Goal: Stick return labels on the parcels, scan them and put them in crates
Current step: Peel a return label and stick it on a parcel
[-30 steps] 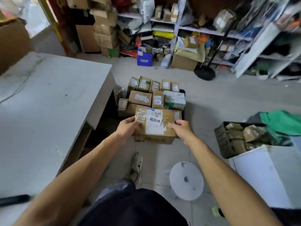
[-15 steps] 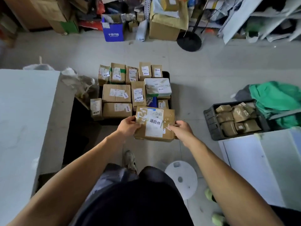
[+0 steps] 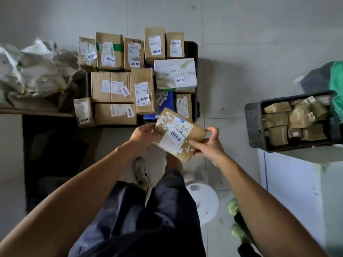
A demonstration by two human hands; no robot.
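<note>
Our left hand [image 3: 143, 133] gripped the near-left edge of the labelled parcel [image 3: 179, 133], fingers curled under it and thumb on top. Our right hand [image 3: 207, 143] pinched the opposite end, thumb on the taped face near the corner and fingers hooked round the far edge at about two o'clock from the palm. Held between the two hands, the parcel sat tilted, its long axis running from ten o'clock to four o'clock, with the white return label [image 3: 175, 139] facing up.

We judged the step in hand to be setting this labelled parcel into the crate. To do it well, we thought it best to keep both grips on the short ends, turn the box square with its neighbours, and lower it label-up so the sticker stayed readable. We would look for a gap before letting go, since the stack looked nearly full.

From our hands, the black crate [image 3: 193, 51] full of stacked parcels [image 3: 111, 86] lay at twelve o'clock, just beyond the held box, whose far corner overlapped a blue parcel [image 3: 168, 101] in the picture. A second dark crate [image 3: 255, 123] of brown packets stood well apart at three o'clock.
</note>
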